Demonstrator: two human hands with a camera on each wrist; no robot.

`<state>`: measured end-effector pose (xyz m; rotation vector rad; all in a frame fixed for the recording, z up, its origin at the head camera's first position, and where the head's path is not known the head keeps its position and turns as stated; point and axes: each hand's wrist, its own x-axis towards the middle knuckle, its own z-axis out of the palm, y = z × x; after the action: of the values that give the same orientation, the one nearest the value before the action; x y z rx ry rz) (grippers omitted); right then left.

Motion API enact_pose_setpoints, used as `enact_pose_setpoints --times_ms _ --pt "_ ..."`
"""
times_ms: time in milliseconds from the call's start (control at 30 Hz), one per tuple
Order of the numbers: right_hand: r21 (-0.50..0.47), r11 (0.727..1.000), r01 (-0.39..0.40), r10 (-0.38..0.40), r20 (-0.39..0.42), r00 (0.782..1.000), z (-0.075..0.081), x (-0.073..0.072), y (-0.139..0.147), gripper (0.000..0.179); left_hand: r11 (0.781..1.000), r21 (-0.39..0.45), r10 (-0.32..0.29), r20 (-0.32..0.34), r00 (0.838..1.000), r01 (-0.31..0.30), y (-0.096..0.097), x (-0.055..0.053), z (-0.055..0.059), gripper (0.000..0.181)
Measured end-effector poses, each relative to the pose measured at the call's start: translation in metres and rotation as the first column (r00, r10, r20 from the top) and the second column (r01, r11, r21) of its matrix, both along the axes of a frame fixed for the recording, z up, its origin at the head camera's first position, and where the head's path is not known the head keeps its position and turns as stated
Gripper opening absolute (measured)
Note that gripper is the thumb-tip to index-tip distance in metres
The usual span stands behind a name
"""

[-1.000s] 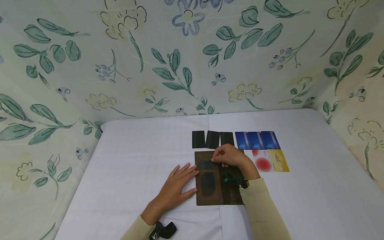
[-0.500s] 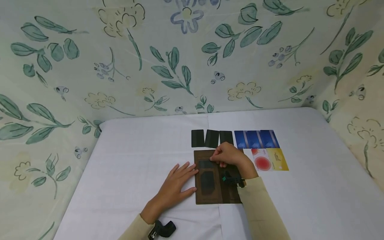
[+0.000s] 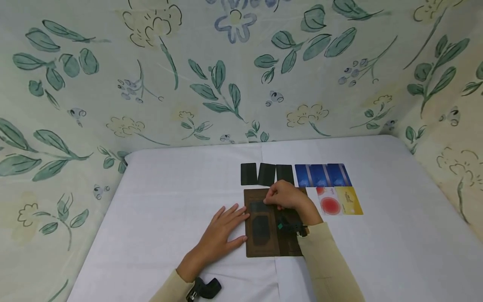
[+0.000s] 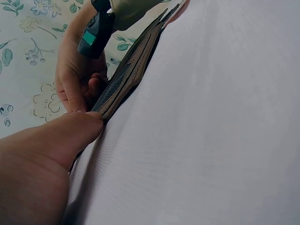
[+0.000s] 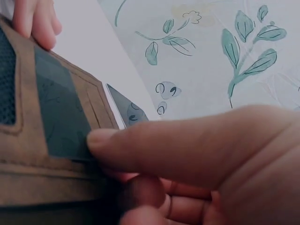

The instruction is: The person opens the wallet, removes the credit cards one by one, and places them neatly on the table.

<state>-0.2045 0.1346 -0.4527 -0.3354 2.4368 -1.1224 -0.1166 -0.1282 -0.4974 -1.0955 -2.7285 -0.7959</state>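
Note:
A brown wallet (image 3: pixel 274 247) lies spread flat on the white-covered table. In its left half, a dark card (image 5: pixel 61 103) sits in a slot above a dark mesh window (image 3: pixel 261 230). My right hand (image 3: pixel 289 196) reaches over the wallet and pinches the card's right edge, the thumb on top in the right wrist view; its curled fingers are partly hidden below. With fingers spread, my left hand (image 3: pixel 215 235) rests at the wallet's left edge, fingertips and thumb touching it. The right forearm covers part of the wallet's right half.
Several cards are laid out behind the wallet: black cards (image 3: pixel 249 174) at left, blue cards (image 3: pixel 318 175) to their right. Below the blue ones lie a white card with a red circle (image 3: pixel 330 205) and a yellow card (image 3: pixel 349 201). A floral cloth (image 3: pixel 234 84) hangs behind the table.
My right hand's fingertips have shifted very slightly down along the wallet, still at the dark card's edge. The left hand stays in place.

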Motion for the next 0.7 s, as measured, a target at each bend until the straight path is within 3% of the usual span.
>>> enact_pose_setpoints --times_ms 333,533,700 --pt "-0.067 0.998 -0.015 0.014 -0.023 1.000 -0.0011 -0.0004 0.0023 0.013 1.000 -0.009 0.011 0.024 1.000 -0.011 0.0008 0.0002 0.0011 0.059" --pt "-0.078 0.996 0.034 -0.031 0.038 0.999 -0.0015 -0.0005 0.0037 0.013 1.000 -0.025 -0.003 -0.014 1.000 0.002 0.0006 -0.0003 -0.0010 0.058" --pt "-0.079 0.996 0.040 -0.035 0.066 0.997 -0.0006 -0.0007 0.0016 0.013 1.000 -0.022 0.000 -0.008 1.000 0.000 -0.0002 0.0000 -0.0004 0.058"
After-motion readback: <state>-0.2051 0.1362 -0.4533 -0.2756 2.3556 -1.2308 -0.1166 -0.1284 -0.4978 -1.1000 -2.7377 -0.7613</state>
